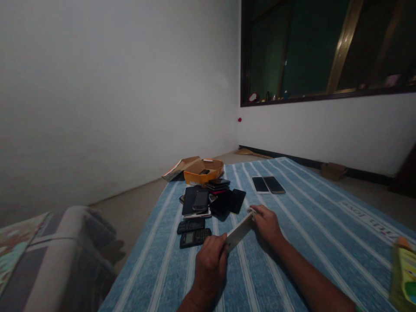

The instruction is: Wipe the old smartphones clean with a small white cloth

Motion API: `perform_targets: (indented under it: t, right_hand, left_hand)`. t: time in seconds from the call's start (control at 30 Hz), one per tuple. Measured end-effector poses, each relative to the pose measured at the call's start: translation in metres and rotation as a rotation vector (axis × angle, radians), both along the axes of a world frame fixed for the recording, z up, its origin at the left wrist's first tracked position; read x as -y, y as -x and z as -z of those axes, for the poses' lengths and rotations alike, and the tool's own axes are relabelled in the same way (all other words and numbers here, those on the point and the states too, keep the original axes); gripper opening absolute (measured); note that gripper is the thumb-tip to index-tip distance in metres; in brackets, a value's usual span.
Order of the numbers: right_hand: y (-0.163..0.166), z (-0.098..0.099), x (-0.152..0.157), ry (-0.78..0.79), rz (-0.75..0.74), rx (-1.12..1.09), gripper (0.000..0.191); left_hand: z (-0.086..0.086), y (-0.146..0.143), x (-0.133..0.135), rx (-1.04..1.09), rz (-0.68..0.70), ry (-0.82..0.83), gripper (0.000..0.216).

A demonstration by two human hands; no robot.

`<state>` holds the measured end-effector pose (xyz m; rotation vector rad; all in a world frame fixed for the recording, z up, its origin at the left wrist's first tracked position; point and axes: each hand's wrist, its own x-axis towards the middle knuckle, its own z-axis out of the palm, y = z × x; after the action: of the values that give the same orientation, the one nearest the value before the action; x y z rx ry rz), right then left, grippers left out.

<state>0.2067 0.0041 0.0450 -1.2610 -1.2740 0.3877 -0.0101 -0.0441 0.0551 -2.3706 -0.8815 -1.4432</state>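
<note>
A pale smartphone [239, 232] is held on edge above the bed cover, slanting between both hands. My left hand [211, 260] is closed around its near end. My right hand [267, 223] grips its far end, with a small whitish bit, perhaps cloth, showing at the fingertips. Left of the phone lie two black keypad phones [195, 238], side by side. Just beyond them is a heap of dark phones [200, 200], several of them overlapping. Two smartphones [268, 184] lie flat next to each other further right.
An orange cardboard box [198, 177] with its lid tipped open stands behind the heap. Blue striped fabric [156, 277] covers the surface. A yellow-green packet [404, 277] sits at the right edge. Grey-striped bedding [61, 255] is at left, and a broom [250, 152] lies on the floor.
</note>
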Motion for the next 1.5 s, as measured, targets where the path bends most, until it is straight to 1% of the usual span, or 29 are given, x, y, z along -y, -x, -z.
perform_targets:
  t: [0.1,0.2,0.27,0.3,0.47,0.63,0.7,0.77,0.83,0.93,1.03,1.1,1.2,1.27,1.3,1.37,1.43,1.5]
  right_hand:
    - [0.000,-0.002,-0.001,0.088,-0.024,-0.150,0.038]
    - [0.003,-0.001,0.000,0.221,-0.059,-0.288,0.044]
    - [0.004,0.001,0.000,0.285,-0.077,-0.316,0.045]
    - [0.004,0.002,0.001,0.299,-0.085,-0.302,0.043]
    - [0.000,0.004,0.004,0.263,-0.108,-0.190,0.023]
    - [-0.002,0.004,0.003,0.217,-0.093,-0.149,0.019]
    - [-0.001,0.003,0.004,0.223,-0.094,-0.156,0.021]
    - [0.000,0.000,0.004,0.214,-0.076,-0.185,0.029]
    - [0.002,-0.003,0.005,0.157,-0.041,-0.226,0.036]
    - [0.005,-0.003,0.004,0.089,-0.031,-0.281,0.038]
    - [0.006,0.005,0.002,0.187,-0.082,-0.367,0.041]
    - [0.005,0.011,0.000,0.259,-0.110,-0.380,0.037]
    - [0.001,0.012,0.000,0.284,-0.096,-0.347,0.031]
    - [0.000,0.006,0.002,0.218,-0.043,-0.311,0.032]
    - [0.000,0.002,0.004,0.147,-0.015,-0.257,0.032]
    - [0.006,-0.007,0.010,-0.071,0.018,-0.059,0.032]
    - [0.019,-0.014,0.019,-0.267,-0.029,0.183,0.035]
    - [0.037,-0.017,0.030,-0.396,-0.104,0.402,0.038]
  left_hand:
    - [0.000,0.000,0.000,-0.002,-0.010,-0.001,0.018]
    - [0.000,0.000,0.000,-0.005,-0.014,0.002,0.019]
    - [-0.001,0.000,0.000,-0.006,-0.015,0.004,0.019]
    - [-0.001,0.000,0.000,-0.006,-0.015,0.007,0.019]
    - [0.000,0.002,-0.001,-0.001,-0.006,0.007,0.019]
    - [0.004,0.003,-0.002,0.000,-0.011,0.006,0.018]
    - [0.005,0.003,-0.002,-0.002,-0.014,0.013,0.018]
    - [0.004,0.003,-0.002,-0.006,-0.015,0.017,0.018]
    - [0.002,0.002,-0.001,-0.008,-0.012,0.009,0.018]
    - [0.000,0.001,0.000,-0.007,-0.014,-0.012,0.018]
    - [-0.001,0.000,0.000,0.000,-0.022,-0.013,0.018]
    - [-0.001,0.000,0.001,0.002,-0.020,-0.007,0.018]
    - [0.000,0.001,0.000,0.000,-0.013,-0.001,0.017]
    - [0.001,0.001,0.000,0.004,-0.008,-0.002,0.017]
    - [0.001,0.001,0.000,0.006,-0.005,-0.004,0.017]
    - [0.001,0.002,-0.001,0.006,-0.001,-0.006,0.017]
    - [0.001,0.001,0.000,0.000,-0.002,0.006,0.017]
    - [0.001,0.001,0.001,-0.003,0.001,0.031,0.016]
